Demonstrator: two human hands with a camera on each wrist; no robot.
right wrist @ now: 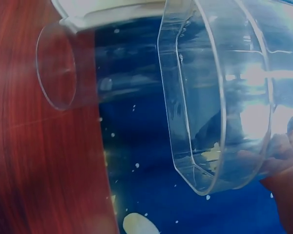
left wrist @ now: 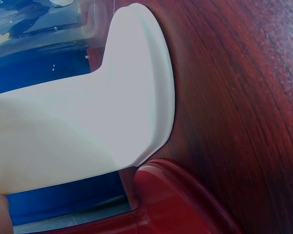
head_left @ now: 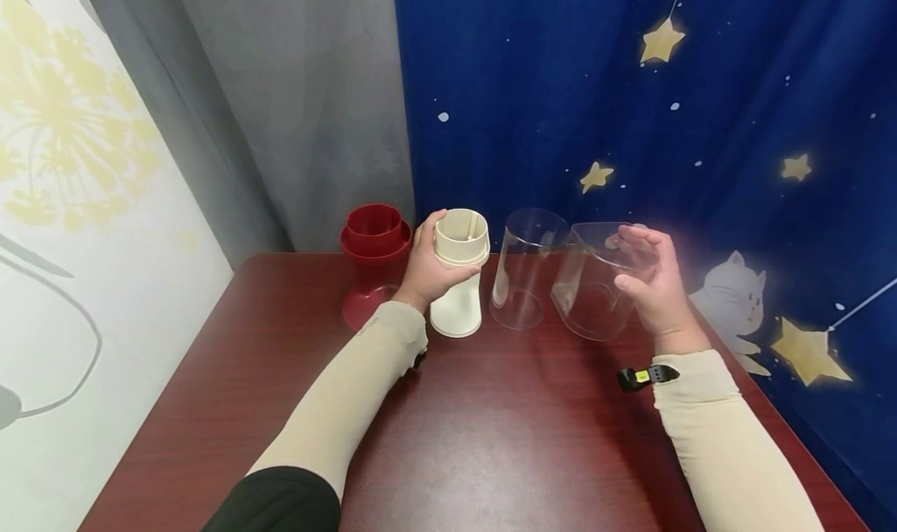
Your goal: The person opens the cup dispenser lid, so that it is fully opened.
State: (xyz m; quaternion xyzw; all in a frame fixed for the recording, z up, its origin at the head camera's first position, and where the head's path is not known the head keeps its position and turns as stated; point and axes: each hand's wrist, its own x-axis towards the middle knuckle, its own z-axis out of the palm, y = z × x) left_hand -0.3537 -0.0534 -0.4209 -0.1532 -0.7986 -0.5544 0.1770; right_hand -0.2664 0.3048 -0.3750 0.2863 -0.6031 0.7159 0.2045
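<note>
My left hand [head_left: 429, 267] grips a cream plastic stand [head_left: 459, 310] just under its round, hollow top collar. The stand is upright, and its foot [left wrist: 132, 87] rests on the table in the left wrist view. In my right hand [head_left: 657, 287] is a clear plastic container [head_left: 596, 310] with one flat side, held near its upper rim between thumb and fingers. The right wrist view shows its flat-sided bottom [right wrist: 200, 112] apart from the tabletop. Between the two hands stands a tall clear cylinder [head_left: 520, 287]. A similar red stand [head_left: 374, 244] is left of the cream one, partly behind my left hand.
The dark red wooden table [head_left: 490, 438] ends just behind these things. A blue curtain [head_left: 525, 72] with stars and a grey curtain [head_left: 301, 103] hang along its back. At the left is a white surface [head_left: 91, 283] with a yellow pattern.
</note>
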